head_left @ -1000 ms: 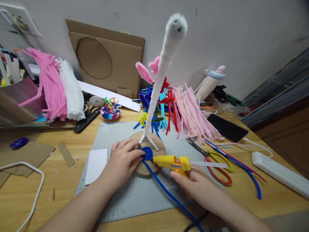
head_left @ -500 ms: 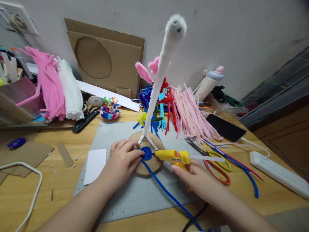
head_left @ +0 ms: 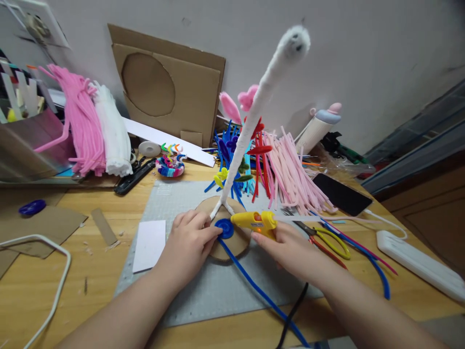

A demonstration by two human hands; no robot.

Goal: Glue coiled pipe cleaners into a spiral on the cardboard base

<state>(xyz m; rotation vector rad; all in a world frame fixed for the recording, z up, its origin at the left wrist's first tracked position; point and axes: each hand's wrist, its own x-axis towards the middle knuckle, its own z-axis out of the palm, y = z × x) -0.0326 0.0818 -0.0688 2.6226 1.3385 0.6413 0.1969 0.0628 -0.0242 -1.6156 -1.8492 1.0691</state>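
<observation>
My right hand (head_left: 290, 245) is wrapped round the grip of a yellow hot glue gun (head_left: 254, 220) with a clear glue stick in its back. The gun's nozzle is at the upper right edge of a flat coil of blue pipe cleaner (head_left: 227, 227). My left hand (head_left: 189, 242) pinches the coil's left side, thumb on its edge; some fingers are hidden. From the coil a long blue tail runs toward the lower right. Beneath lies a round cardboard disc (head_left: 238, 246), where a tall white wrapped stem (head_left: 247, 128) stands tilted, with coloured pipe-cleaner petals behind it.
A grey cutting mat (head_left: 203, 300) lies under the disc. Scissors (head_left: 332, 242), a phone (head_left: 341, 194) and a white power strip (head_left: 417, 261) are on the right. Pink pipe cleaners (head_left: 294, 169) lie behind. A white card (head_left: 148, 246) is left of my hand.
The glue gun's nozzle has shifted from the coil's right side to its upper right edge. The white stem's top appears farther right, and the whole view has shifted slightly. My left hand keeps its pinch.
</observation>
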